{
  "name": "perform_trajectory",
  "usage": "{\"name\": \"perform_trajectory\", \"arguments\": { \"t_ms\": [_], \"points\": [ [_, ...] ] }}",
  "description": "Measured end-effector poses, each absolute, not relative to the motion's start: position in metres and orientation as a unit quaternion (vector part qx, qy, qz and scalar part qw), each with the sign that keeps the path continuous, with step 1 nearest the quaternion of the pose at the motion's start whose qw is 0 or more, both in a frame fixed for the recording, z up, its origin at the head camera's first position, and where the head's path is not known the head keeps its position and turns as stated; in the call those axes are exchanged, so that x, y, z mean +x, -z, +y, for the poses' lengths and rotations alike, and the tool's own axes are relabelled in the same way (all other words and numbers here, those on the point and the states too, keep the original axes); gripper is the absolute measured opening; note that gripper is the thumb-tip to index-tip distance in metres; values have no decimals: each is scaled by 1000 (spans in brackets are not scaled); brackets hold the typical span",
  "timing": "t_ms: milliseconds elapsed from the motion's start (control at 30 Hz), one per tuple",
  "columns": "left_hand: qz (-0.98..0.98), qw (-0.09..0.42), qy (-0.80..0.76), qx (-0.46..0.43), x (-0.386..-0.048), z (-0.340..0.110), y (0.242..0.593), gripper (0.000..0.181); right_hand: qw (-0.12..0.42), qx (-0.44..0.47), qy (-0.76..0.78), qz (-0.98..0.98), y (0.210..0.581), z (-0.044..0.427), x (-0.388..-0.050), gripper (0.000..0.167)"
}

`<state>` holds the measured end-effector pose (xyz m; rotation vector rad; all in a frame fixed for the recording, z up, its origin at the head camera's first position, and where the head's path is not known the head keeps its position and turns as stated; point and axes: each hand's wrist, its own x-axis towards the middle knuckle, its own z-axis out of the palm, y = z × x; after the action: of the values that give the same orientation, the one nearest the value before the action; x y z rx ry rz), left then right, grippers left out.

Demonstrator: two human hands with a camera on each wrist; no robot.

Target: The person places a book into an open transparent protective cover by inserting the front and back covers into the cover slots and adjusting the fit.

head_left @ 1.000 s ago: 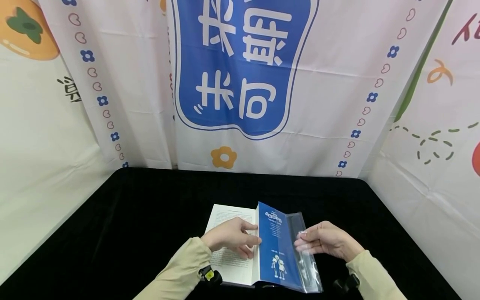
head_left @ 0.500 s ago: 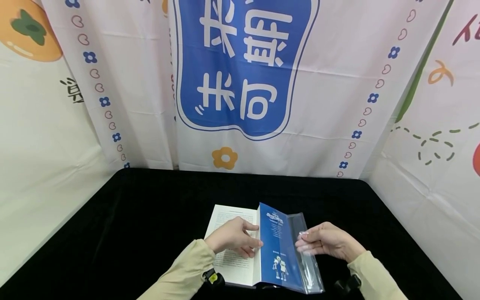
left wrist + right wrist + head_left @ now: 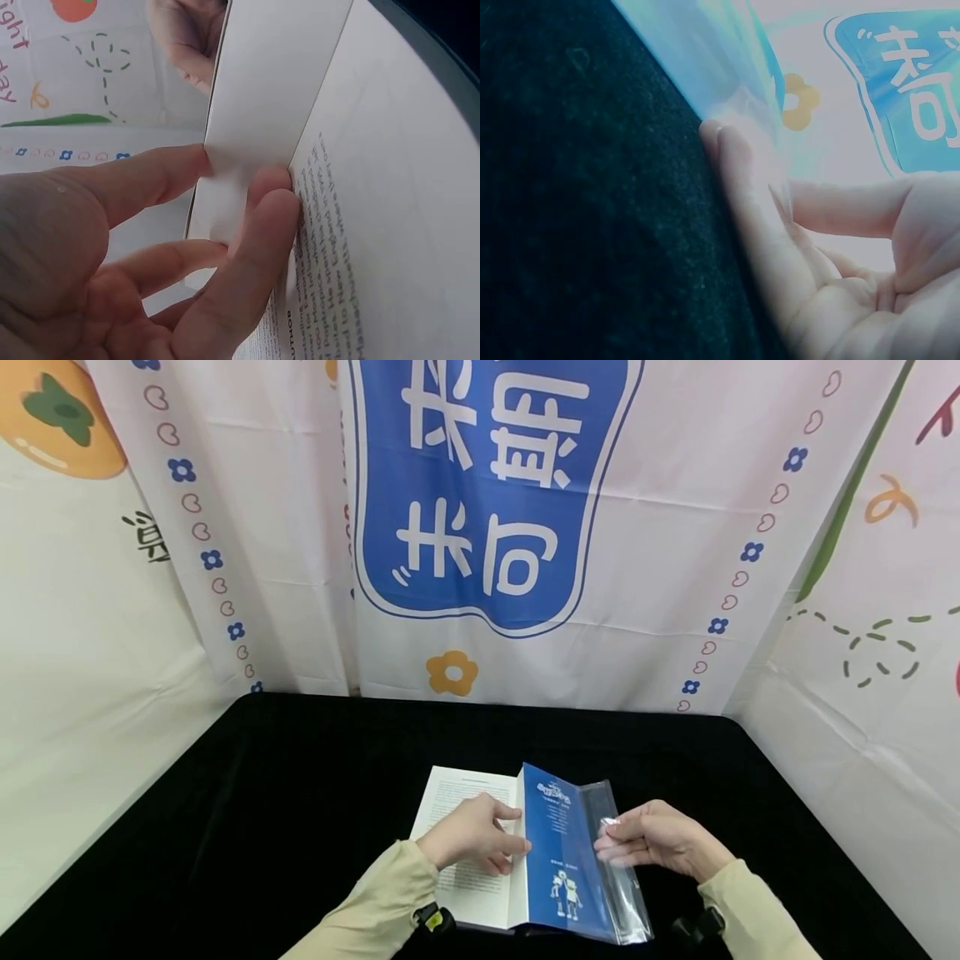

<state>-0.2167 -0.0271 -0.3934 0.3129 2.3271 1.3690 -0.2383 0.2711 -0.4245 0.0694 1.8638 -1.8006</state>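
An open book (image 3: 468,910) with printed pages lies on the black tabletop. Its blue cover flap (image 3: 551,843), printed with white text and two robot figures, stands out to the right. A clear plastic book cover (image 3: 618,893) extends past the flap's outer side. My left hand (image 3: 472,835) lies over the page, two fingertips touching the flap's inner edge. In the left wrist view, that hand's fingers (image 3: 274,217) are fairly straight against the flap's white inner side (image 3: 262,90). My right hand (image 3: 663,839) pinches the clear plastic between thumb and fingers, as the right wrist view also shows.
Black cloth (image 3: 315,793) covers the table around the book. A white printed curtain (image 3: 660,568) hangs behind its far edge, and more printed cloth hangs at both sides. Dark wrist cameras (image 3: 701,927) sit on both cuffs.
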Motion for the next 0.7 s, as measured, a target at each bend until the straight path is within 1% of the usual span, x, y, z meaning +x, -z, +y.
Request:
{"name": "perform_trajectory", "arguments": {
  "t_ms": [200,433,600,700],
  "points": [
    [844,204,-482,119,-216,-26,392,58,270,29,661,699,423,271,-238,20],
    [856,181,-467,126,-216,-24,395,67,268,33,661,700,423,269,-238,19],
    [858,189,-460,126,-215,-24,394,72,267,35,661,700,423,269,-238,18],
    [857,198,-460,122,-215,-24,393,72,268,37,661,700,423,268,-238,18]
  ]
}}
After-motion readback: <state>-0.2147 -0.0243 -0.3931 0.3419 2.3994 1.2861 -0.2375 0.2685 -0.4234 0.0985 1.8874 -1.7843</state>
